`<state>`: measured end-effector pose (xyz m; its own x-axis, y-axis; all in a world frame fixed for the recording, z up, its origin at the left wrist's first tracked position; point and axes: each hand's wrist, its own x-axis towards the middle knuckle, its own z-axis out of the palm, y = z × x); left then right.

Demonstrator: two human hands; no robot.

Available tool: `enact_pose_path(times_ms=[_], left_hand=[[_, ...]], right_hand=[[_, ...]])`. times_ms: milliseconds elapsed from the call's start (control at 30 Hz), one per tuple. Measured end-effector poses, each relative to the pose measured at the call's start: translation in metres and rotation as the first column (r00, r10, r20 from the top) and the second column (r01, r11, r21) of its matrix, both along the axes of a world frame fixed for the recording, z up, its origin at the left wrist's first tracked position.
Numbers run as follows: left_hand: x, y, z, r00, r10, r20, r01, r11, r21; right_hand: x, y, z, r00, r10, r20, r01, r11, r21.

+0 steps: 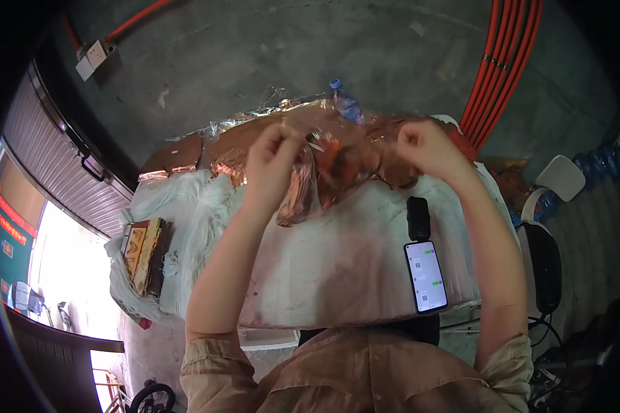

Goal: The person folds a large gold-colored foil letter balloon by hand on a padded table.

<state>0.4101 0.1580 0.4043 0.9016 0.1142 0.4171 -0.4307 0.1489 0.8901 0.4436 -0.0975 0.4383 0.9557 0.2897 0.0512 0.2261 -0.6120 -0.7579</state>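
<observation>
A crinkled, transparent plastic sheet (310,182) with reddish-orange reflections stretches between my hands above the white-covered table (310,289). My left hand (275,160) is closed in a pinch on its left side. My right hand (426,148) has its fingers curled together at the right side of the sheet; blur hides exactly what lies between them. Beneath and behind both hands spreads shiny brown wrapping (241,146). A clear bottle with a blue cap (347,107) lies at the table's far edge, beyond the sheet.
A lit phone (426,277) and a black object (418,218) lie near my right forearm. White plastic bags (179,206) and a worn box (143,256) are at the left. A chair (561,177) stands at the right, and a grey wall (289,48) rises behind.
</observation>
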Motion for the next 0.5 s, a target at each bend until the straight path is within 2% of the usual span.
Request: enact_pose_path(times_ms=[33, 67, 100, 133, 167, 200, 233, 267, 333, 367, 400, 467, 500], left_hand=[[-0.001, -0.003, -0.011, 0.999, -0.032, -0.027, 0.035, 0.992, 0.125], [0.0, -0.006, -0.023, 0.996, -0.062, -0.06, 0.075, 0.966, 0.247], [0.004, -0.007, -0.038, 0.977, -0.113, -0.181, 0.153, 0.963, 0.223], [-0.001, -0.013, -0.042, 0.976, -0.117, -0.184, 0.157, 0.963, 0.221], [-0.009, -0.024, -0.046, 0.981, -0.09, -0.17, 0.135, 0.953, 0.271], [-0.013, -0.033, -0.049, 0.986, -0.062, -0.153, 0.109, 0.941, 0.32], [-0.011, -0.035, -0.058, 0.966, -0.112, -0.233, 0.175, 0.946, 0.271], [-0.011, -0.04, -0.067, 0.966, -0.11, -0.235, 0.174, 0.947, 0.271], [-0.019, -0.05, -0.073, 0.998, -0.029, 0.056, -0.002, 0.87, 0.493], [-0.024, -0.045, -0.071, 0.979, -0.167, -0.113, 0.202, 0.808, 0.554], [-0.033, -0.039, -0.061, 0.972, -0.198, -0.129, 0.232, 0.696, 0.68], [-0.034, -0.018, -0.067, 0.978, -0.131, -0.165, 0.208, 0.725, 0.657], [-0.025, 0.0, -0.079, 0.986, -0.017, -0.168, 0.125, 0.74, 0.661]], right_hand=[[-0.002, -0.001, -0.01, 0.979, 0.002, 0.203, 0.044, 0.974, -0.224], [-0.007, -0.002, -0.02, 0.98, -0.001, 0.197, 0.047, 0.973, -0.228], [-0.017, 0.003, -0.026, 0.971, 0.085, 0.222, -0.053, 0.988, -0.147], [-0.025, 0.008, -0.032, 0.952, 0.168, 0.256, -0.156, 0.985, -0.068], [-0.025, 0.01, -0.045, 0.953, 0.166, 0.252, -0.153, 0.986, -0.07], [-0.02, 0.014, -0.065, 0.888, 0.29, 0.356, -0.28, 0.957, -0.082], [-0.022, 0.018, -0.076, 0.796, 0.403, 0.452, -0.4, 0.91, -0.107], [-0.025, 0.018, -0.083, 0.796, 0.405, 0.45, -0.402, 0.909, -0.107], [-0.032, 0.024, -0.09, 0.899, 0.326, 0.292, -0.326, 0.944, -0.049], [-0.026, 0.024, -0.109, 0.955, 0.234, 0.185, -0.266, 0.947, 0.179], [-0.02, 0.02, -0.121, 0.952, 0.241, 0.187, -0.275, 0.944, 0.182], [-0.014, 0.01, -0.136, 0.977, 0.17, 0.129, -0.19, 0.97, 0.155], [-0.022, 0.011, -0.125, 0.986, 0.062, -0.156, -0.063, 0.998, -0.002]])
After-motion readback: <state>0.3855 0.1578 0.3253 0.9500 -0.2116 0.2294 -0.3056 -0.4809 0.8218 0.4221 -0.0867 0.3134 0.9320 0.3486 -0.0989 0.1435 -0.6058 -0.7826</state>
